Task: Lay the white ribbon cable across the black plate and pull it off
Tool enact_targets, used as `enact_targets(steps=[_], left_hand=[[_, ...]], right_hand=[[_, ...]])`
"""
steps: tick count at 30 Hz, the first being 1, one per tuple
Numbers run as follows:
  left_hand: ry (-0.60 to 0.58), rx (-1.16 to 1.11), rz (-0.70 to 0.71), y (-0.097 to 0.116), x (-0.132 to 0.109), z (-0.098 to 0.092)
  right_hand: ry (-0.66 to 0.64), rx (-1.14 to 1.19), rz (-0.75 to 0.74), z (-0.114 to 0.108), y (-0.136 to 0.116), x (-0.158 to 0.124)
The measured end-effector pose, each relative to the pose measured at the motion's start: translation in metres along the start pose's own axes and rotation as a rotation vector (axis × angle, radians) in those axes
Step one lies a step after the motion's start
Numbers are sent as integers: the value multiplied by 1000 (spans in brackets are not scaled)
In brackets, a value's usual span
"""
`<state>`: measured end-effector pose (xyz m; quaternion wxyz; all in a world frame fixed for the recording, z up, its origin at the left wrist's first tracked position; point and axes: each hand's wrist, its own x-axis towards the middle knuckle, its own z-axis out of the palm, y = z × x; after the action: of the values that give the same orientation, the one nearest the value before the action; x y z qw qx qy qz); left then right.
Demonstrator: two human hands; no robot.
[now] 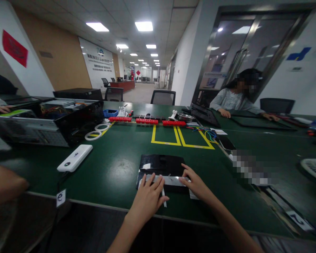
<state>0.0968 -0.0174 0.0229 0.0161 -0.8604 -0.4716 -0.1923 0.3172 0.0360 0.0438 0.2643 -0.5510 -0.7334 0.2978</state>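
A flat, glossy black panel (171,162) lies on the green table in front of me; I cannot make out its exact kind. A silver-grey strip (171,181) runs across its lower half. My left hand (149,196) rests on the strip's left part, fingers spread and pointing forward. Beneath its thumb side, a narrow white strip (163,199) sticks out toward me. At the right end, my right hand (196,182) has its thumb by the silver strip and its index finger at the panel's right edge, the fingers apart. A white label patch (146,166) shows on the panel's upper left.
An opened computer case (76,123) stands at left, beside white rings (93,135) and a white power bank (76,158). Red trays (147,121) and yellow tape outlines (166,143) lie ahead. Another person (235,93) sits at right; someone's arm (5,182) is at left.
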Motion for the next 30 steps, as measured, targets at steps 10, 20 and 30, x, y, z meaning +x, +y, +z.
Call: enact_targets(steps=[10, 20, 30], left_hand=[[-68, -28, 64, -7, -3, -2], [-150, -143, 107, -17, 3, -7], [-133, -111, 48, -10, 7, -6]], right_hand=[[12, -58, -30, 5, 10, 1], [-11, -89, 3, 3, 9, 2], [57, -85, -27, 3, 15, 1]])
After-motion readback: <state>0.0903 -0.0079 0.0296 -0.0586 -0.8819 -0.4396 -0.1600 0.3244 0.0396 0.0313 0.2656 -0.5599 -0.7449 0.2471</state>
